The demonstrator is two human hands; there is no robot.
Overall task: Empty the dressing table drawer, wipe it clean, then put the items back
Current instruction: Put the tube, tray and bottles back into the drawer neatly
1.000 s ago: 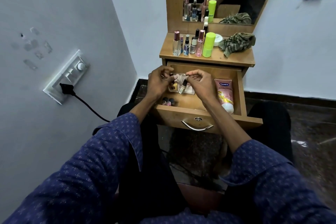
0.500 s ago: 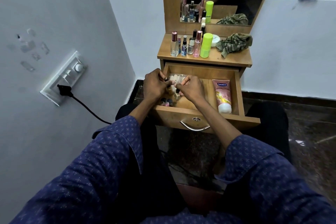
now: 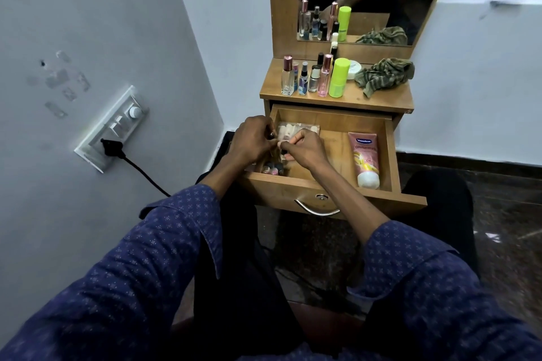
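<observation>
Pink tube (image 3: 365, 160) in drawer (image 3: 331, 123): "Vaseline" logo legible, txt below it too blurry to read

You face a smooth light-brown wooden drawer (image 3: 331, 126) with a shiny curved metal handle (image 3: 316, 209), holding a glossy pink plastic tube (image 3: 364, 155).

A switchboard (image 3: 113, 129) is fixed to the grey wall (image 3: 88, 23). A black plug (image 3: 111, 146) sits in its lower socket, and a cable (image 3: 146, 174) runs down and right from it. Tape marks (image 3: 63, 79) show on the wall above and left of the switchboard. Far right of it, dark floor (image 3: 504, 214) meets a white wall (image 3: 475, 73).
</observation>
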